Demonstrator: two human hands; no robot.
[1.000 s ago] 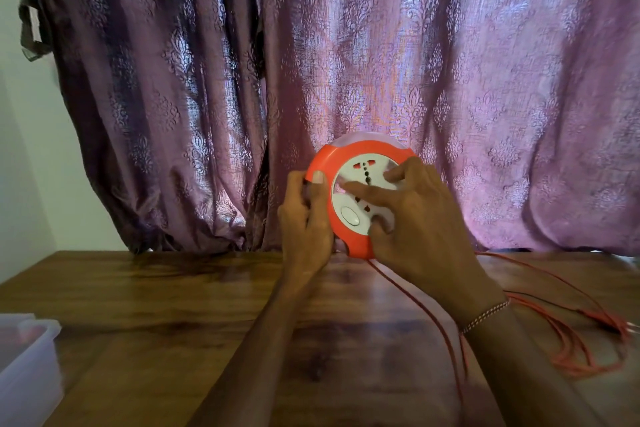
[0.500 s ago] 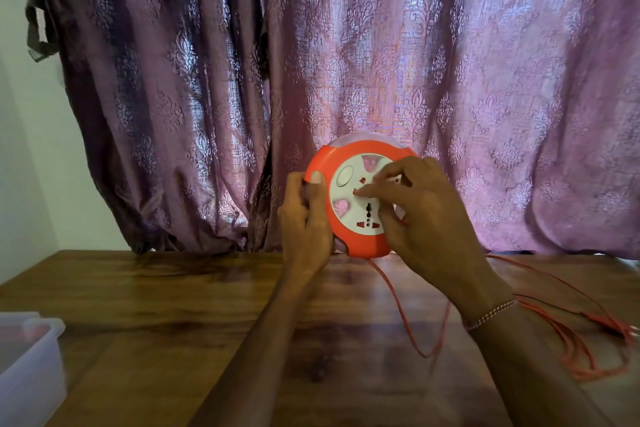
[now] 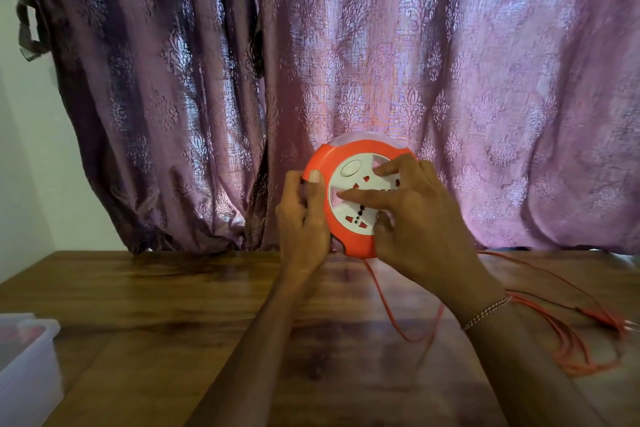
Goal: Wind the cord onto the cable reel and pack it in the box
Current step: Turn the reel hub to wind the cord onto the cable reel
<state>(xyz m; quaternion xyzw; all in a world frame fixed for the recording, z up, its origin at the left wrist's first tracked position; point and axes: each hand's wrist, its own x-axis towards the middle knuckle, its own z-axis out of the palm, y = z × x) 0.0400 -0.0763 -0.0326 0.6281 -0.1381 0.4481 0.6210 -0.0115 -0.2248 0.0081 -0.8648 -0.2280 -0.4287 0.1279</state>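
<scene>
We see the cable reel (image 3: 349,199) held upright above the far middle of the table (image 3: 156,305), its round face turned toward us: an orange outer ring around a white centre disc that carries a pale round button near the top left and several sockets with red and dark openings. A pale, translucent rim shows behind the top edge. The left hand (image 3: 303,222) grips the reel's left edge, thumb laid over the orange ring and fingers curled round the back. The right hand (image 3: 420,218) lies over the white disc with its fingers bent and spread, the fingertips pressing on the face and covering the right half of it, so the sockets there are hidden. The orange cord (image 3: 391,308) drops from the bottom of the reel, curves down onto the wood and loops back up behind the right wrist, which wears a thin bracelet (image 3: 488,312). More loose cord lies in a tangle on the table's right side, and what may be the plug sits at its far end, too blurred to be sure. At the lower left edge stands a clear plastic box (image 3: 24,367), well apart from the reel, partly cut off by the frame. Behind the table hangs a purple patterned curtain (image 3: 485,80), with a pale wall (image 3: 27,166) to its left.
</scene>
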